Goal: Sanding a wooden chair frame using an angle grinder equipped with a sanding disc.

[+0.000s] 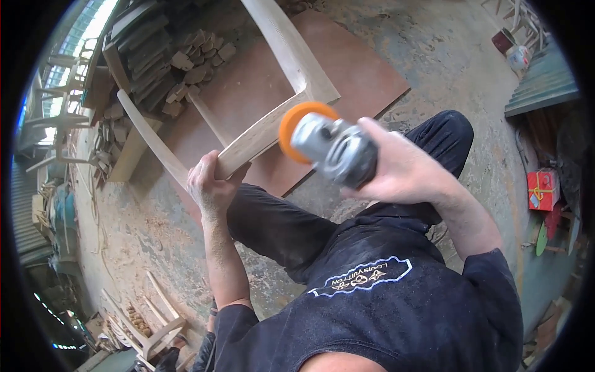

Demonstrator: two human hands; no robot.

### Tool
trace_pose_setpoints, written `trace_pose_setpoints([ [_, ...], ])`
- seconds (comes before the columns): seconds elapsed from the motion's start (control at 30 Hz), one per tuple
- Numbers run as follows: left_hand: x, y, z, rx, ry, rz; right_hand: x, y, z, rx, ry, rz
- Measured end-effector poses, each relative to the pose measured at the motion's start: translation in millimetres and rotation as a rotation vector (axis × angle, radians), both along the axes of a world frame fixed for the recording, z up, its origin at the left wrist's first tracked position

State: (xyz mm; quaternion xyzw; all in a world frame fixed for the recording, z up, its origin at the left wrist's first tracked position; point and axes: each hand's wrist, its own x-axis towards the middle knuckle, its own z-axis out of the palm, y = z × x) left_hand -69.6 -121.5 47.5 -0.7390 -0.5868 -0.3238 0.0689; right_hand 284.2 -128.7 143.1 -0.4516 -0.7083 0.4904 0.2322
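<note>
My right hand (pixel 400 164) is wrapped round a grey disc sander (pixel 341 149). Its orange disc (pixel 289 131) is at the wooden chair frame (pixel 263 129), over the rail near a corner joint; whether they touch I cannot tell. With my left hand (pixel 211 180) I grip the other end of that rail, where a curved leg (pixel 152 133) meets it. The pale, bare-wood frame reaches away from me above a reddish-brown board (pixel 365 68). Part of the sander's body is hidden in my right palm.
Stacked dark boards (pixel 139 46) and a heap of wood offcuts (pixel 195 65) lie at the far left. More chair frames stand at the left edge and lower left (pixel 158 335). To the right are a corrugated panel (pixel 540 80) and a red box (pixel 543 190). Dust coats the floor.
</note>
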Motion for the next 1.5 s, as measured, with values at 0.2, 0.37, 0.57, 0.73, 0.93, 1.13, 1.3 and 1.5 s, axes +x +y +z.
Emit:
trace_pose_setpoints([
  [0.2, 0, 2, 2, -0.044, -0.016, 0.027, 38, 5, 12, -0.302, 0.141, -0.345],
  [0.37, -1, 3, 3, -0.048, -0.021, 0.020, 1, -3, 6, -0.200, 0.078, -0.126],
  [0.57, 1, 2, 1, -0.060, -0.031, 0.006, -42, 14, 32, -0.165, -0.200, 0.102],
  [0.73, 1, 2, 3, -0.072, -0.027, 0.020, -28, 21, 35, -0.098, -0.161, 0.044],
  [0.93, -2, 3, 0, -0.068, -0.027, 0.025, -3, 30, 39, -0.266, -0.154, -0.125],
  [1.13, -3, 4, -1, -0.062, -0.033, 0.031, 28, 37, 17, -0.138, 0.039, -0.215],
  [1.3, -6, 1, 0, -0.056, -0.028, 0.052, 45, 23, 13, -0.269, 0.179, -0.315],
  [1.5, -1, 4, 0, -0.059, -0.018, 0.033, -3, 26, 31, -0.277, -0.021, -0.019],
])
